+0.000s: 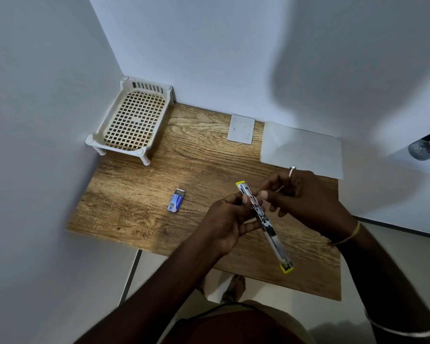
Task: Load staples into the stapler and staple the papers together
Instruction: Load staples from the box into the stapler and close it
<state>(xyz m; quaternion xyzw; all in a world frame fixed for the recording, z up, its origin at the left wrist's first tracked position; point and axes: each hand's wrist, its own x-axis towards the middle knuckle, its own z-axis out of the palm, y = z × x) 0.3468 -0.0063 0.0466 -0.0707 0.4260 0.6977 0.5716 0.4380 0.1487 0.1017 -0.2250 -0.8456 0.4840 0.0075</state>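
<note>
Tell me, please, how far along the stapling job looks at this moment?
Early stage. Done: the staple box lies open on the table. In hand: the stapler, swung fully open, is held by the left hand while the right hand works at its channel. Left: closing it and stapling the papers.

- Both hands are holding the stapler swung fully open above the bench; the left hand is gripping its middle, the right hand pinching beside it.
- A small staple box is lying near the left hand.
- Papers are resting by the wall, a white basket sitting in the corner.
</note>
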